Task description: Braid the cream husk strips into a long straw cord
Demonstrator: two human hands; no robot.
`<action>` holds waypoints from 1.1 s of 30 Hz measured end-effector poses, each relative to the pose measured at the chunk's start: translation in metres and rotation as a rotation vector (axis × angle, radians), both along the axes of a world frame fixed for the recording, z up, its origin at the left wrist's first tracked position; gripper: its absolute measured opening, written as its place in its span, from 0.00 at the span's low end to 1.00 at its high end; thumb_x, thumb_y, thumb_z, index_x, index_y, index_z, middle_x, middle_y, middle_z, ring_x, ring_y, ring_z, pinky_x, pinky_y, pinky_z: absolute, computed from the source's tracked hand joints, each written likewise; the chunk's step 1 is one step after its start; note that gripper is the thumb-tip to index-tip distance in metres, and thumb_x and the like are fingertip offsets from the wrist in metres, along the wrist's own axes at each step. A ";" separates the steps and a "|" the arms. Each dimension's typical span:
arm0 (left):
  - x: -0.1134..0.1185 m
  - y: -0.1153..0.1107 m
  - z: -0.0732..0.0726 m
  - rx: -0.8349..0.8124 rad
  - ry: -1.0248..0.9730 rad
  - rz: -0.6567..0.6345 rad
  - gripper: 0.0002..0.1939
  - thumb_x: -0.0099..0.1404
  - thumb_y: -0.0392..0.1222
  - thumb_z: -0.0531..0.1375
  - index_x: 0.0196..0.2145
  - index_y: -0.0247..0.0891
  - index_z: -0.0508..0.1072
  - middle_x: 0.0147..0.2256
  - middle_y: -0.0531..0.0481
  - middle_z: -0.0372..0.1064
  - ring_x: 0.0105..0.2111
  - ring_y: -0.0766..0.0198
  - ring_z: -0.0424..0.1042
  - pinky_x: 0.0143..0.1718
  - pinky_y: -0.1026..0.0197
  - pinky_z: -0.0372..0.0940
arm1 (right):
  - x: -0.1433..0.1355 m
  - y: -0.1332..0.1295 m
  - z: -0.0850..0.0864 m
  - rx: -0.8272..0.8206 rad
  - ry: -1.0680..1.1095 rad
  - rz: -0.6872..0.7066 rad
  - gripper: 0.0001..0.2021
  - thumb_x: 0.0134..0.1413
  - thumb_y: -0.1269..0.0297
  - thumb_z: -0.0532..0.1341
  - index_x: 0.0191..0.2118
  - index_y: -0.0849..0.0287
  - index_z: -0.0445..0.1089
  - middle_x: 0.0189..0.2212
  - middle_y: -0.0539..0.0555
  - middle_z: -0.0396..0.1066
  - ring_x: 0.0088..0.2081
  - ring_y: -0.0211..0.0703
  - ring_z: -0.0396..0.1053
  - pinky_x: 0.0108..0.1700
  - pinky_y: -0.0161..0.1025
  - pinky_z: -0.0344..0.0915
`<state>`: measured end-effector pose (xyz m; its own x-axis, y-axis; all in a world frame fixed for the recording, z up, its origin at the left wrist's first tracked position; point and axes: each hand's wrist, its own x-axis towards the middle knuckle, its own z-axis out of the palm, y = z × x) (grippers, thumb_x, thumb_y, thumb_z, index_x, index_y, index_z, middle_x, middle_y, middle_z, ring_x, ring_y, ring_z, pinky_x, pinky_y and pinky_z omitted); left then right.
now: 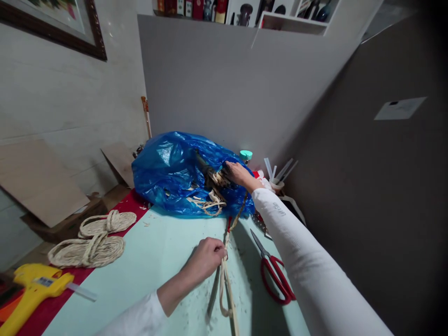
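My left hand (208, 255) is closed in a pinch round a pale braided straw cord (227, 240) above the tabletop. Loose straw strands (224, 289) hang from it toward the table's near edge, and a bit of red shows higher on the braid. At the mouth of a blue plastic bag (168, 168), my right hand (241, 175) reaches in with curled fingers; what they grip is hidden. A bundle of straw strands (219, 178) lies in the bag beside those fingers, and more strands spill from its front.
Red-handled scissors (276, 277) lie right of the cord. Two woven straw sandals (87, 249) and a yellow glue gun (42, 284) are on the left. Behind my right arm stands a cup of clear glue sticks (277, 184); a green-lidded container (246, 155) is behind the bag.
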<state>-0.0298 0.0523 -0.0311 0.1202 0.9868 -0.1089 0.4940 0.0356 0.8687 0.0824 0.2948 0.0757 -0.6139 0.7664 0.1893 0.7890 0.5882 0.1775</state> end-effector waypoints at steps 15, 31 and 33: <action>0.000 0.000 0.002 0.006 0.031 -0.008 0.11 0.54 0.42 0.53 0.17 0.38 0.59 0.17 0.57 0.51 0.22 0.67 0.53 0.25 0.64 0.46 | 0.008 -0.040 -0.013 0.078 0.023 -0.105 0.12 0.60 0.70 0.51 0.43 0.67 0.70 0.40 0.67 0.71 0.46 0.51 0.66 0.45 0.40 0.60; 0.001 0.005 -0.005 0.045 0.082 -0.025 0.11 0.53 0.40 0.53 0.16 0.37 0.58 0.17 0.56 0.52 0.23 0.67 0.55 0.27 0.64 0.48 | -0.053 -0.065 -0.049 -0.064 0.072 -0.328 0.12 0.56 0.73 0.54 0.43 0.66 0.72 0.39 0.69 0.73 0.44 0.51 0.73 0.42 0.42 0.66; 0.001 0.004 -0.003 0.050 0.086 -0.030 0.10 0.53 0.39 0.53 0.16 0.37 0.59 0.17 0.56 0.53 0.23 0.67 0.56 0.27 0.64 0.48 | -0.053 -0.065 -0.047 -0.085 0.086 -0.350 0.12 0.57 0.73 0.54 0.44 0.66 0.72 0.41 0.69 0.72 0.45 0.51 0.72 0.43 0.42 0.66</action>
